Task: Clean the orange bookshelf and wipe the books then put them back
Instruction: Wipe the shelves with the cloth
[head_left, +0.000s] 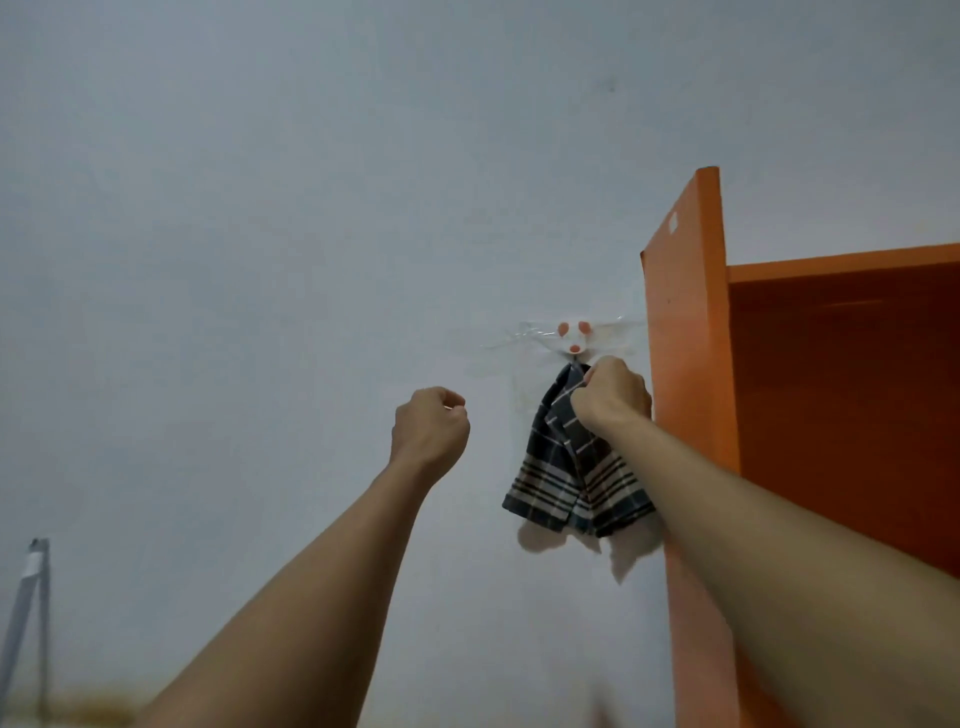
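The orange bookshelf (685, 332) stands against the wall at the right, its side panel facing me and one open compartment showing. A dark checked cloth (550, 483) hangs from a small white wall hook (574, 338) just left of the shelf. My right hand (613, 397) is closed around the cloth's top, right under the hook. My left hand (428, 428) is raised in a loose fist further left, apart from the cloth and holding nothing. No books are in view.
A plain pale wall (260, 208) fills most of the view. Clear tape holds the hook to the wall. A grey metal leg or stand (26, 603) leans at the lower left edge.
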